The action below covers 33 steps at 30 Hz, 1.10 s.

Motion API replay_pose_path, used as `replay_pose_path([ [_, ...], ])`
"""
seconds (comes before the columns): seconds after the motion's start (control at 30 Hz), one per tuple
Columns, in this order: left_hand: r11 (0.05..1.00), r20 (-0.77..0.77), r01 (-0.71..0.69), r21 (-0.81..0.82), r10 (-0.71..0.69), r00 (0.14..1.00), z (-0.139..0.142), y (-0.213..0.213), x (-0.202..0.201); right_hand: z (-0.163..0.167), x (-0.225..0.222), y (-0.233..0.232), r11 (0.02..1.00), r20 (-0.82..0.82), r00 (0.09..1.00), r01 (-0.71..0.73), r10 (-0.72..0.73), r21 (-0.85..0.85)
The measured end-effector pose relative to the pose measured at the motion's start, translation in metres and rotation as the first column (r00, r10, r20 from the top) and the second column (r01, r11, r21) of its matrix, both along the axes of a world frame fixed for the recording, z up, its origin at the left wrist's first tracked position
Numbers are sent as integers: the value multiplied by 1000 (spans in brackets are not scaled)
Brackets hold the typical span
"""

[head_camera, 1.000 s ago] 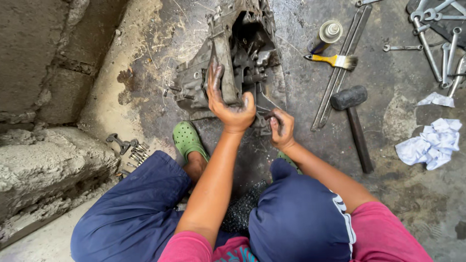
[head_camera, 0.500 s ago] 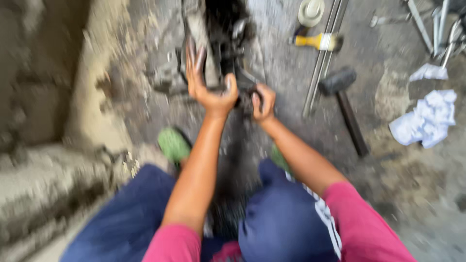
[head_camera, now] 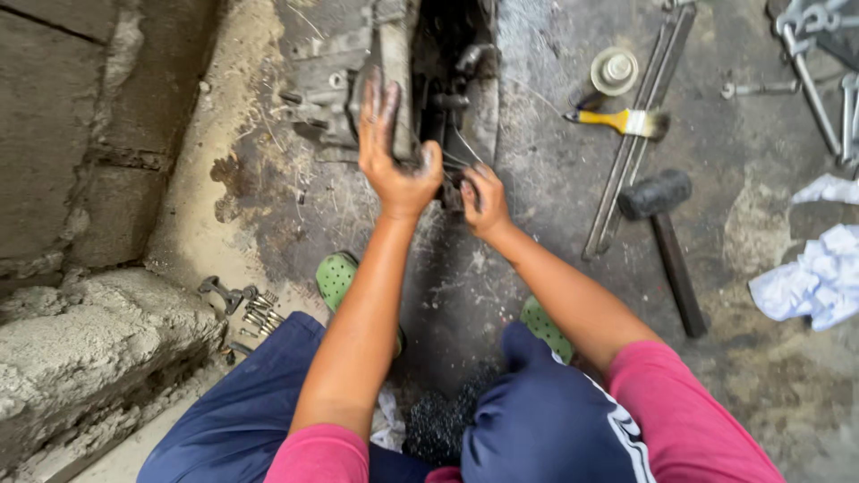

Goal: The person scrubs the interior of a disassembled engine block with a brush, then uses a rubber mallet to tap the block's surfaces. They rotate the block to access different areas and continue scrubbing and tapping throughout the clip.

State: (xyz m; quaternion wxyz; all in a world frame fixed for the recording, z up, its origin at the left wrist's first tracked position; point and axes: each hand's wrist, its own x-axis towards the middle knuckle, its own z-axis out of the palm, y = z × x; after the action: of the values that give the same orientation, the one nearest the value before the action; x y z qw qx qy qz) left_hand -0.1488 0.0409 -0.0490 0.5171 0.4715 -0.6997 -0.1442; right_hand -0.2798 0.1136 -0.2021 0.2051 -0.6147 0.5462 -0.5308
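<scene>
Left hand lies flat on the grimy metal gearbox housing, fingers spread along its edge, thumb hooked round the near side. Housing sits on the oily concrete floor, straight ahead of the knees. Right hand just beside it at the housing's near end, fingers curled shut; can't tell what they pinch. Off to the right: hammer, yellow-handled brush, two flat metal bars, white rag. Loose bolts by the left green clog.
</scene>
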Motion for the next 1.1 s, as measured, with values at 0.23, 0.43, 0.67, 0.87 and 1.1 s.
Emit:
replay_pose_path([
  [0.23, 997, 20, -73, 5, 73, 997, -10, 4, -1, 107, -80, -65, 999, -250, 968, -16, 25, 41],
  [0.43, 993, 1, -95, 69, 95, 996, -8, -5, -8, 239, -73, -163, 976, -629, 757, -217, 179, 17],
  [0.67, 993, 13, -43, 106, 41, 999, 19, -3, 2, 253, 30, -215, 959, -681, 676, -220, 282, 179],
  [0.87, 994, -478, -8, 112, 61, 876, 7, -32, 71, 235, 34, -218, 962, -746, 619, -63, 245, 264],
  [1.1, 329, -328, 15, 944, 937, 119, -70, -86, 166, 235, 25, -212, 970, -849, 468, -123, 244, 211],
])
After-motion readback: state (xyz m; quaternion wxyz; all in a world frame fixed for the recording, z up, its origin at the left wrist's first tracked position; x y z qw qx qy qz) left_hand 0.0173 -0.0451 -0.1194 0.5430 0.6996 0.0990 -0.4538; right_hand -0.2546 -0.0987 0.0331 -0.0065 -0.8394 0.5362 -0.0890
